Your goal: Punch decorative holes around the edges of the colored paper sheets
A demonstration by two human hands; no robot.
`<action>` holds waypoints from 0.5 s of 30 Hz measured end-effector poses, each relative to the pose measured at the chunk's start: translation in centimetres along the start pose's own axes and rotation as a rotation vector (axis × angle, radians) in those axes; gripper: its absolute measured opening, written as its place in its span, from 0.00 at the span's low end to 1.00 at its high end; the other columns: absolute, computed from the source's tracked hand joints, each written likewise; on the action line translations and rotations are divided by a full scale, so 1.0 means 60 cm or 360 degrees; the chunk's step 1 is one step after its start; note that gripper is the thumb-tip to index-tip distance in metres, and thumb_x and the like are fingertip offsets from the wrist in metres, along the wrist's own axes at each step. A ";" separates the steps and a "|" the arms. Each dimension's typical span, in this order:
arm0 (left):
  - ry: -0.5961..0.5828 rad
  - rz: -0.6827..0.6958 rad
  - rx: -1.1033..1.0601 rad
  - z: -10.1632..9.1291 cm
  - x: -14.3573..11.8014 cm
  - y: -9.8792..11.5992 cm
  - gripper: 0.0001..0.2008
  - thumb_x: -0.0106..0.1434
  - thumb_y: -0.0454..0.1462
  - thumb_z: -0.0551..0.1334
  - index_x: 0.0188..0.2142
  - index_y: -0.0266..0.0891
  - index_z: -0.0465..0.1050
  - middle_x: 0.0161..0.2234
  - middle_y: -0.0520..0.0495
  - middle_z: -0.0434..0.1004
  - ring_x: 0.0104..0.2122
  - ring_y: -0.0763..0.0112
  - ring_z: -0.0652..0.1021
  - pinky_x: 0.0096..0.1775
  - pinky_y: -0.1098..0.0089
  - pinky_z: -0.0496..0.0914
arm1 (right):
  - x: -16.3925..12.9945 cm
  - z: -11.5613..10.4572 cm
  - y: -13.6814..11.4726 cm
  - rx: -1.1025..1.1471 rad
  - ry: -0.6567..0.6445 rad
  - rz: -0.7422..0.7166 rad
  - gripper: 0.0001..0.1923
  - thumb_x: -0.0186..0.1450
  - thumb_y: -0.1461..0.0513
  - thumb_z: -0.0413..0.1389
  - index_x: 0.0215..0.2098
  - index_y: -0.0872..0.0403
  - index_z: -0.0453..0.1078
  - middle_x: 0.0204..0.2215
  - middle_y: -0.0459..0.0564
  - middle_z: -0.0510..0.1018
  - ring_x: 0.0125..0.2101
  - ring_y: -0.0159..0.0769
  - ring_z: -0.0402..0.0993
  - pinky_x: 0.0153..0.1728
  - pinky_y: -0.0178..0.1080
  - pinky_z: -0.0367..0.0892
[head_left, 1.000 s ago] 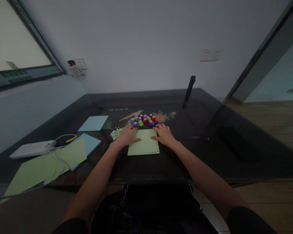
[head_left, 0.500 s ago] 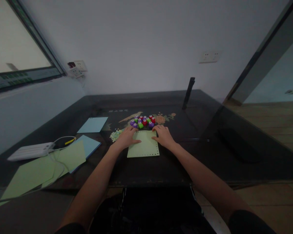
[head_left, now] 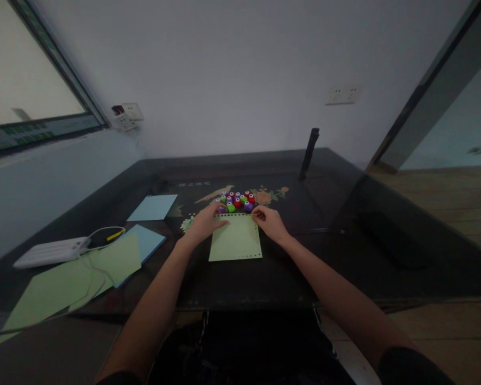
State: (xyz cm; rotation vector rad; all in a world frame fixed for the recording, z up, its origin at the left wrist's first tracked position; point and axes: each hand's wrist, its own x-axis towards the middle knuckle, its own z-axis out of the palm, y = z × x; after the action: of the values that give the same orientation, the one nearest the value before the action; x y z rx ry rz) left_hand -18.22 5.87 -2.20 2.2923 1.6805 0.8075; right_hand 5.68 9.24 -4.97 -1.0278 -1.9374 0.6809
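Note:
A pale green sheet of paper [head_left: 235, 240] lies on the dark table in front of me, with rows of small dark holes along its top, right and bottom edges. My left hand [head_left: 204, 223] is at the sheet's upper left corner, open, thumb stretched over the paper and fingers reaching to the nearest punches. At the upper right corner, my right hand [head_left: 271, 222] pinches the sheet's edge between thumb and curled fingers. Just beyond the top edge sits a cluster of small craft punches [head_left: 237, 202] in red, green and purple with white tops; the left fingers partly hide those on the left.
On the left are a light blue sheet [head_left: 152, 207], more green sheets [head_left: 64, 280], a white power strip [head_left: 52, 251] and its cable. A black upright post [head_left: 309, 154] stands at the back right. A dark flat object [head_left: 388, 238] lies on the right.
My right fingers have curled from lying over the paper into a pinch at its upper right corner. My left hand has shifted slightly left, its fingers nearer the purple punches.

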 end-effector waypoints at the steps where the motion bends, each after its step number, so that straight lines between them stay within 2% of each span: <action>1: 0.0045 -0.0047 -0.0066 -0.003 0.001 -0.001 0.21 0.54 0.40 0.64 0.47 0.39 0.67 0.36 0.46 0.74 0.37 0.64 0.75 0.41 0.64 0.68 | 0.002 -0.001 0.002 0.0091 0.0019 0.0029 0.04 0.56 0.64 0.54 0.30 0.54 0.70 0.25 0.47 0.76 0.28 0.34 0.72 0.31 0.36 0.65; 4: 0.0168 -0.0175 -0.0272 -0.007 0.006 -0.003 0.19 0.54 0.42 0.64 0.45 0.38 0.69 0.34 0.46 0.75 0.34 0.66 0.76 0.39 0.64 0.69 | 0.009 -0.005 0.009 0.0336 0.0071 0.0127 0.05 0.54 0.62 0.56 0.29 0.55 0.71 0.25 0.48 0.76 0.28 0.35 0.72 0.32 0.38 0.67; 6: 0.0178 -0.0250 -0.0477 -0.005 0.008 -0.004 0.20 0.54 0.43 0.63 0.44 0.37 0.69 0.34 0.45 0.76 0.33 0.65 0.76 0.38 0.64 0.70 | 0.015 -0.009 0.015 0.0489 0.0096 0.0191 0.08 0.52 0.59 0.58 0.29 0.55 0.71 0.25 0.48 0.76 0.28 0.35 0.72 0.33 0.39 0.67; 11: -0.0078 -0.0378 -0.1132 0.005 0.004 0.006 0.21 0.56 0.43 0.62 0.47 0.35 0.68 0.44 0.41 0.76 0.40 0.63 0.77 0.40 0.65 0.71 | 0.025 -0.028 0.023 0.0732 0.0235 0.0346 0.13 0.48 0.56 0.61 0.29 0.55 0.71 0.24 0.47 0.75 0.24 0.33 0.69 0.27 0.37 0.63; 14: -0.0278 -0.0438 -0.1231 0.009 -0.003 0.020 0.19 0.57 0.44 0.61 0.44 0.35 0.71 0.42 0.40 0.77 0.38 0.62 0.77 0.37 0.66 0.71 | 0.027 -0.044 0.021 0.0802 0.0326 0.0380 0.14 0.48 0.55 0.61 0.30 0.55 0.71 0.21 0.45 0.73 0.22 0.31 0.67 0.24 0.35 0.60; 15: -0.0282 -0.0457 -0.1203 0.010 -0.005 0.024 0.18 0.57 0.44 0.61 0.42 0.34 0.73 0.40 0.40 0.78 0.36 0.62 0.78 0.35 0.66 0.71 | 0.027 -0.049 0.020 0.0820 0.0353 0.0385 0.14 0.48 0.55 0.62 0.29 0.55 0.71 0.21 0.44 0.73 0.22 0.31 0.66 0.23 0.35 0.60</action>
State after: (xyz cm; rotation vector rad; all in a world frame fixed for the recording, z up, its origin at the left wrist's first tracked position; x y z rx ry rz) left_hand -16.78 5.16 -2.11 1.5229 1.2780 0.9308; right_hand 8.14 11.50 -3.69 -0.9636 -1.3556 1.0844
